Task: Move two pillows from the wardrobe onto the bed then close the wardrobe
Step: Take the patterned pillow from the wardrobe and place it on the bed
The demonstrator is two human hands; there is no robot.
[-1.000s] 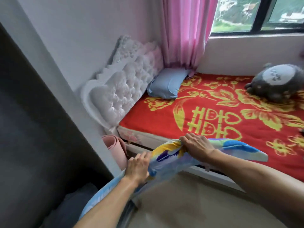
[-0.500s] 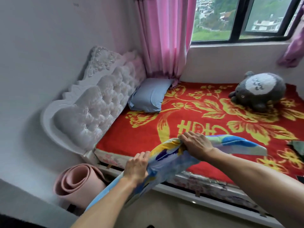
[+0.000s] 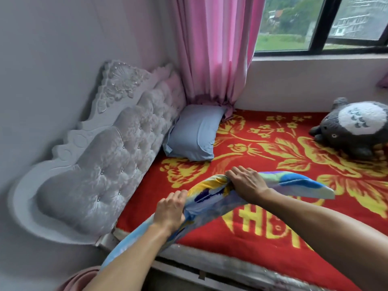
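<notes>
I hold a flat pillow with a blue, yellow and white print [image 3: 212, 196] in both hands, above the near edge of the bed [image 3: 262, 234]. My left hand [image 3: 171, 211] grips its near edge and my right hand [image 3: 245, 182] grips its top edge further right. The bed carries a red blanket with yellow flowers. A plain light-blue pillow [image 3: 194, 133] lies at the far corner against the tufted headboard [image 3: 100, 164]. The wardrobe is out of view.
A grey and white plush toy [image 3: 354, 129] lies on the bed at the right. A pink curtain [image 3: 216, 49] hangs over the bed's far corner below the window [image 3: 323, 22]. A rolled pink mat [image 3: 75, 280] stands on the floor beside the headboard.
I have moved closer to the bed and turned away from the dark wardrobe side. The printed pillow, still in both hands, is now over the red blanket.
</notes>
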